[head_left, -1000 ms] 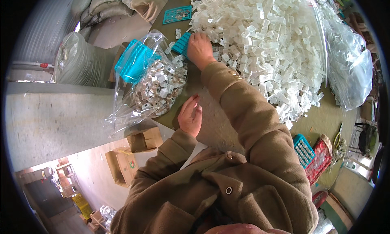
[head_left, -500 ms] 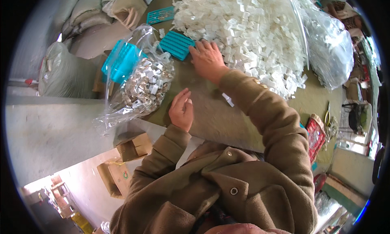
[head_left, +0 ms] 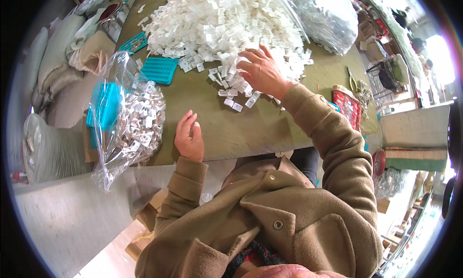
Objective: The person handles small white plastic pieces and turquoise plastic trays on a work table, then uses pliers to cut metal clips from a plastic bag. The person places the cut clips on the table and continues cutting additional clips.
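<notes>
Has plastic pieces (head_left: 224, 24) beneath spread right hand (head_left: 263, 73), clear bag (head_left: 106, 162) left of uncurled left hand (head_left: 189, 139); holds hands apart

The heap of small translucent white plastic pieces (head_left: 212, 24) is cut off by the upper edge and partly covered by the bare right hand (head_left: 264, 73), whose grip cannot be determined. A blue item (head_left: 333, 105) is mostly hidden by the brown right sleeve (head_left: 333, 133); the far turquoise plastic tray's (head_left: 124, 48) contents are too small to identify.
</notes>
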{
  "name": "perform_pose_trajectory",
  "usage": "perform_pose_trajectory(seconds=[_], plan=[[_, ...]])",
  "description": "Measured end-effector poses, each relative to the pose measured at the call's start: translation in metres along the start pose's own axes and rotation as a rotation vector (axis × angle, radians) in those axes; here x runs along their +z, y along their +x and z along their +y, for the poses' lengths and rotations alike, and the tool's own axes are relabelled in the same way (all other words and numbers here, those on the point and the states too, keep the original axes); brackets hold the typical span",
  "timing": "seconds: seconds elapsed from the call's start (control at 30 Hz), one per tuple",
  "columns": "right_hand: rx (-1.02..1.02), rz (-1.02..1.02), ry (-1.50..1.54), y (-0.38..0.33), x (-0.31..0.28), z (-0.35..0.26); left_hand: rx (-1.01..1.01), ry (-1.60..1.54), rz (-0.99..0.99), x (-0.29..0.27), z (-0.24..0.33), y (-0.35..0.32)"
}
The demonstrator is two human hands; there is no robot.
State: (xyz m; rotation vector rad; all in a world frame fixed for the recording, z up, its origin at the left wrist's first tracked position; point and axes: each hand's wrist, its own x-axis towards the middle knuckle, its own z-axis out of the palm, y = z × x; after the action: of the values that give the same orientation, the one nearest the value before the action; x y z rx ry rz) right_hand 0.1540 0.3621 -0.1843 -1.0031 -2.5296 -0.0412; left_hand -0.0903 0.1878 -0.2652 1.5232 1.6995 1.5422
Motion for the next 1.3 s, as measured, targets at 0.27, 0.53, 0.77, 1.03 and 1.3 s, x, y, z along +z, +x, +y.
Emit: perform_pose_trajectory(seconds=[0.27,0.53,0.77,1.03,1.3], plan=[[0.448,0.335,-0.027,-0.004,-0.008,0.069,0.008,0.071,-0.048,0.0,-0.001,-0.002],[0.828,-0.142,-0.016,0.032,0.019,0.072,-0.04,0.06,-0.068,0.001,-0.003,-0.001],[0.594,0.155,0.076,0.024,0.034,0.045,-0.016,0.068,-0.09,0.002,-0.005,-0.002],[0.172,0.369,0.135,0.0,0.014,0.029,0.045,0.113,-0.097,0.002,-0.006,-0.001],[1.026,-0.167,0.199,-0.011,0.005,0.049,0.016,0.076,-0.077,0.003,-0.016,-0.003]])
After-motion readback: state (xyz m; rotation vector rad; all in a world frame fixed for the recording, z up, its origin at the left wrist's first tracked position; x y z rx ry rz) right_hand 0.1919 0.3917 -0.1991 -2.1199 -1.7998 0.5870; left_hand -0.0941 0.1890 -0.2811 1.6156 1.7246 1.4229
